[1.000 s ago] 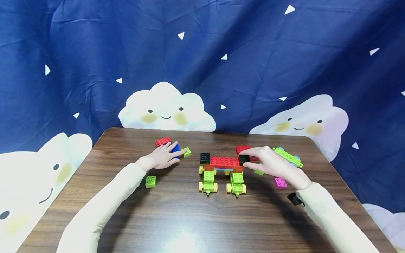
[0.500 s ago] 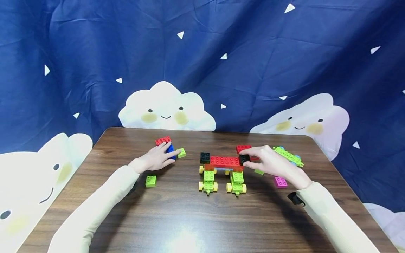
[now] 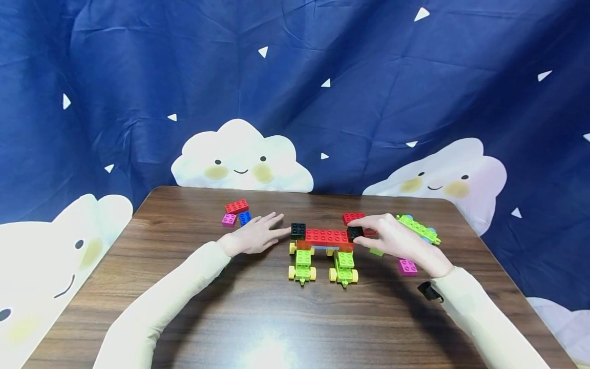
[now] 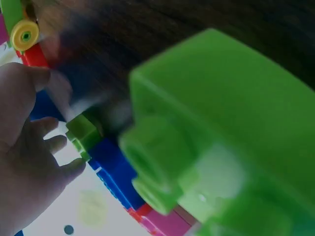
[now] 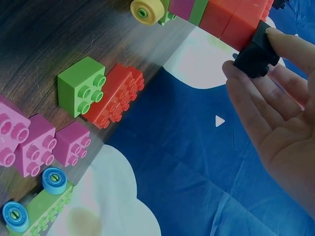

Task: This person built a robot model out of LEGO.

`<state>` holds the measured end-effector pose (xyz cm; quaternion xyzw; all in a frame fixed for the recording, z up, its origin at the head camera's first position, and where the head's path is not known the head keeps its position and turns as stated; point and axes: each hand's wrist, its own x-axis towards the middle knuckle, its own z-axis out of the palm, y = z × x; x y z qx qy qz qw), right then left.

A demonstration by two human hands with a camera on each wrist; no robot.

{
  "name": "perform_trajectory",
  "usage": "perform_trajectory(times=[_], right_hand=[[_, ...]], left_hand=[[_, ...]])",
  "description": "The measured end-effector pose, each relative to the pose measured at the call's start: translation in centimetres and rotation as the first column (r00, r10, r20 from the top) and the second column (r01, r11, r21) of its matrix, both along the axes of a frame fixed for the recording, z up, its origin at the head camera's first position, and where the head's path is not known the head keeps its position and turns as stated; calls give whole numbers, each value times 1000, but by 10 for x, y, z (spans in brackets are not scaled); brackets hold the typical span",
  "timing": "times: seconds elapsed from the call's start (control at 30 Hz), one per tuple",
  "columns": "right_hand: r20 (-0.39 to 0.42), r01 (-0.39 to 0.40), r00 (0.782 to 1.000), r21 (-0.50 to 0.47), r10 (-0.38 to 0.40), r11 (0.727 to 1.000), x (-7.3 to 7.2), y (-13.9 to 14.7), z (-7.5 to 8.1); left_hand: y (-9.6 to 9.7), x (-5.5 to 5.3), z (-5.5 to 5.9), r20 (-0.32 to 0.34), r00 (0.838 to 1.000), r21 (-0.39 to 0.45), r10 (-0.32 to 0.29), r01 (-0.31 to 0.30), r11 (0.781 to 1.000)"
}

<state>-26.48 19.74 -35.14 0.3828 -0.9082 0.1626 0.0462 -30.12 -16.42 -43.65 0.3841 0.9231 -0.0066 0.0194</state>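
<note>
My right hand [image 3: 387,234] pinches a black brick [image 5: 256,51] between thumb and fingers, at the right end of a row of red bricks [image 3: 327,236]. That row lies across two lime-green wheeled bases [image 3: 302,265] with yellow wheels. Another black brick [image 3: 298,230] sits at the row's left end. My left hand [image 3: 253,236] has its fingers spread, with one fingertip right at this left black brick. In the left wrist view, a small green brick [image 4: 83,132] shows just beyond the fingertips; the hand hides it in the head view.
Behind the left hand lie a red brick [image 3: 237,206], a pink brick [image 3: 229,220] and a blue brick [image 3: 245,218]. On the right are a green base with blue wheels [image 3: 420,229], a pink brick [image 3: 407,267] and a red brick [image 3: 353,219]. A green brick [image 4: 221,113] looms close in the left wrist view.
My left hand first drew back slightly left, then swung right from the blue brick to the left black brick, uncovering the blue and pink bricks. My right hand keeps its pinch in place.
</note>
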Motion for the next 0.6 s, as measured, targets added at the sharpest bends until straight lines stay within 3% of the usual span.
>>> perform_trajectory(times=[0.3, 0.47, 0.6], right_hand=[[-5, 1, 1000, -4, -1, 1000, -1, 0, -1], [-5, -3, 1000, -3, 3, 1000, -1, 0, -1], [-5, -4, 1000, 0, 4, 1000, -1, 0, -1]], left_hand=[[0, 0, 2, -11, 1000, -13, 1, -1, 1000], [-11, -1, 2, 11, 999, -10, 36, -36, 999], [-23, 1, 0, -16, 999, 34, 30, -29, 999]])
